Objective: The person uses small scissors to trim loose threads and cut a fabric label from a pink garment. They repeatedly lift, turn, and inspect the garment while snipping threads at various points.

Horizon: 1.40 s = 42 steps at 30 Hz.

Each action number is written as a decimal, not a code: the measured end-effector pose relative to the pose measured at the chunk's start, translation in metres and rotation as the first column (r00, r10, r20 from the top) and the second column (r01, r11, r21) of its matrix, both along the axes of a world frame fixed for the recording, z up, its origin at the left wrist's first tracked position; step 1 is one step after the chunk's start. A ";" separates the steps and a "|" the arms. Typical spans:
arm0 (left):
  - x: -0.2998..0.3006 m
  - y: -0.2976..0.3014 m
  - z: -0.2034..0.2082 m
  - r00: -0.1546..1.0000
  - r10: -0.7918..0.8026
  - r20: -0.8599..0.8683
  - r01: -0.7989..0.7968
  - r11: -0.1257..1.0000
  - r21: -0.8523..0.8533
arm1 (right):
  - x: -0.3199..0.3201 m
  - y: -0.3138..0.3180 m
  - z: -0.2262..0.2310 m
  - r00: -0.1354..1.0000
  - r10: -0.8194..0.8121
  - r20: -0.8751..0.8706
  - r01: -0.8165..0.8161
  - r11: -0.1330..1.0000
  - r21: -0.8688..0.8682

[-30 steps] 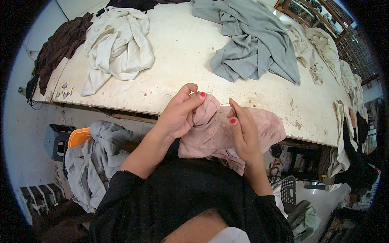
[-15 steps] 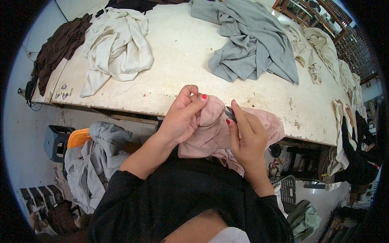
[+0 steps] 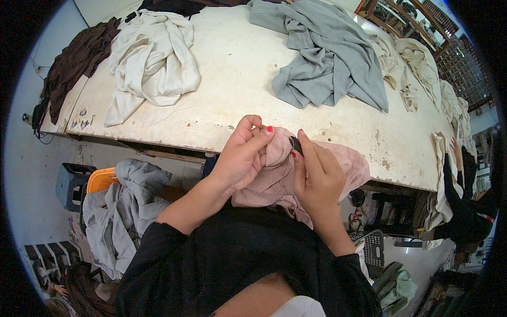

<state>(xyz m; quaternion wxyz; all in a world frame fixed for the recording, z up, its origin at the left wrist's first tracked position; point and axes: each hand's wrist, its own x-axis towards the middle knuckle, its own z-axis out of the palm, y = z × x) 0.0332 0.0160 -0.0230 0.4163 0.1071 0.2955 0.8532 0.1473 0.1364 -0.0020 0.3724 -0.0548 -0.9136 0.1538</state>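
Observation:
Pink cloth (image 3: 272,182), likely a garment, is bunched in front of me at the table's near edge, part of it hanging toward my lap. My left hand (image 3: 240,156) pinches its upper fold between thumb and fingers. In my right hand (image 3: 319,177) is a small dark tool that looks like thread snips (image 3: 297,145), gripped between thumb and index finger. The tip of the tool lies against the pink fold, just right of my left fingertips. My right palm hides most of the tool's body.
White cloth (image 3: 153,58), brown cloth (image 3: 82,58) and grey cloth (image 3: 332,58) lie on the worn pale table (image 3: 227,79). Cream cloth (image 3: 420,58) drapes over its right side. Below left, grey cloth (image 3: 119,211) spills from an orange basket (image 3: 102,180). Another person's hand (image 3: 59,289) shows at lower left.
My right hand and the snips have shifted slightly left, closer to my left fingertips. My left hand has moved a little right and down, still pinching the pink cloth.

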 end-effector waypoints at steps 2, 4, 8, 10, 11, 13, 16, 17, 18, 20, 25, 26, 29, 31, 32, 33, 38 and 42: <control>0.001 0.000 0.000 1.000 -0.013 0.011 0.013 0.999 0.034 | 0.001 0.000 -0.001 1.000 -0.014 -0.003 0.014 0.999 0.052; 0.001 0.000 0.000 1.000 -0.002 0.025 0.002 1.000 0.009 | 0.001 0.002 -0.006 1.000 0.002 -0.025 -0.002 1.000 0.016; -0.002 0.000 -0.002 1.000 0.021 0.023 -0.021 1.000 0.005 | -0.009 0.009 -0.028 0.978 0.131 -0.160 -0.187 0.891 -0.413; -0.009 -0.002 -0.002 0.998 0.060 0.026 -0.060 0.998 -0.020 | -0.016 0.009 -0.043 0.955 0.230 -0.187 -0.295 0.680 -0.671; -0.012 -0.003 -0.003 0.996 0.079 0.029 -0.078 0.996 -0.052 | -0.020 0.008 -0.049 0.937 0.304 -0.174 -0.321 0.545 -0.775; -0.022 -0.006 -0.002 0.954 0.197 -0.227 -0.209 0.978 -0.030 | -0.018 0.012 -0.056 0.917 0.384 -0.112 -0.276 0.405 -0.871; -0.031 -0.013 0.000 0.876 0.211 -0.433 -0.291 0.948 -0.127 | -0.009 0.024 -0.050 0.925 0.381 0.012 -0.138 0.363 -0.922; -0.033 -0.016 0.001 0.859 0.193 -0.474 -0.299 0.941 -0.158 | -0.006 0.028 -0.046 0.906 0.417 -0.076 -0.217 0.302 -0.928; -0.034 -0.019 0.001 0.922 0.090 -0.377 -0.160 0.974 -0.159 | -0.004 0.032 -0.041 0.891 0.431 -0.140 -0.267 0.250 -0.931; -0.035 -0.025 0.002 0.868 -0.144 -0.475 0.006 0.960 -0.281 | -0.002 0.039 -0.030 0.868 0.448 -0.216 -0.325 0.184 -0.927; -0.034 -0.029 -0.002 0.619 -0.487 -0.617 0.322 0.873 -0.366 | 0.002 0.049 -0.010 0.836 0.383 -0.392 -0.448 0.066 -0.892; -0.033 -0.028 -0.003 0.601 -0.430 -0.673 0.263 0.902 -0.342 | 0.001 0.053 -0.008 0.828 0.374 -0.417 -0.464 0.039 -0.885; -0.031 -0.025 -0.005 0.795 -0.346 -0.499 0.219 0.930 -0.296 | -0.006 0.057 -0.010 0.864 0.433 -0.256 -0.374 0.213 -0.903; -0.029 -0.023 -0.005 0.931 -0.321 -0.176 0.256 0.914 -0.315 | -0.014 0.054 -0.016 0.932 0.345 0.112 -0.113 0.568 -0.815; -0.029 -0.022 -0.005 0.948 -0.293 -0.128 0.246 0.924 -0.293 | -0.020 0.050 -0.020 0.957 0.287 0.040 -0.243 0.872 -0.425; -0.028 -0.022 -0.005 0.961 -0.264 -0.078 0.234 0.933 -0.272 | -0.019 0.046 -0.022 0.973 0.228 0.031 -0.194 0.886 -0.421; -0.026 -0.022 -0.006 0.970 -0.242 0.027 0.243 0.955 -0.169 | 0.008 0.020 -0.020 0.988 0.141 0.065 -0.106 0.920 -0.378; -0.023 -0.021 -0.008 0.971 -0.237 -0.004 0.234 0.961 -0.146 | 0.015 0.009 -0.013 0.980 0.195 0.021 -0.176 0.920 -0.349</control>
